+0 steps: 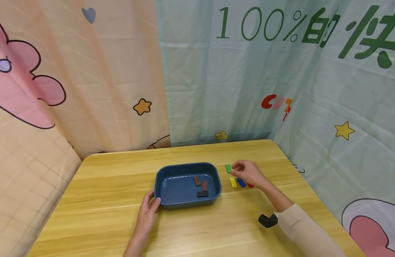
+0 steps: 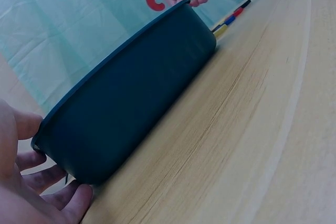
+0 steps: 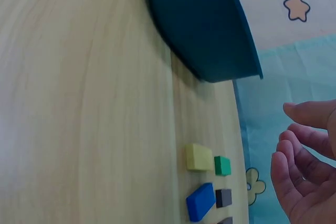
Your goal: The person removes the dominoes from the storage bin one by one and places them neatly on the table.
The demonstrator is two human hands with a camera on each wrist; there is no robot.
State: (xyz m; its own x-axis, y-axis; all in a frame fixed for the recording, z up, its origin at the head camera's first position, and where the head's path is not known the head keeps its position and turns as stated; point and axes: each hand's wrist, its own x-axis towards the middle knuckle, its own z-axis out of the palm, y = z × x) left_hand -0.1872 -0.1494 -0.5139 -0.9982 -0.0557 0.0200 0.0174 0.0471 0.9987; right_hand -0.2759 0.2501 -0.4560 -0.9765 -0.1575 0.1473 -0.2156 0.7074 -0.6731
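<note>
The blue tray point(image 1: 178, 189) lies between left hand point(image 1: 148, 208) and right hand point(image 1: 248, 172).

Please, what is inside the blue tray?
Two brown blocks and one black block lie inside the blue tray. What is under these blocks is covered and cannot be seen.

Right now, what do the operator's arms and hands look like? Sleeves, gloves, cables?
Right hand: no glove; a plain cream or beige sleeve covers the arm up to short of the wrist. A black curved piece shows beside the cuff; can't tell if it's attached. Left hand: no glove, no sleeve in view. No cables visible on either.
</note>
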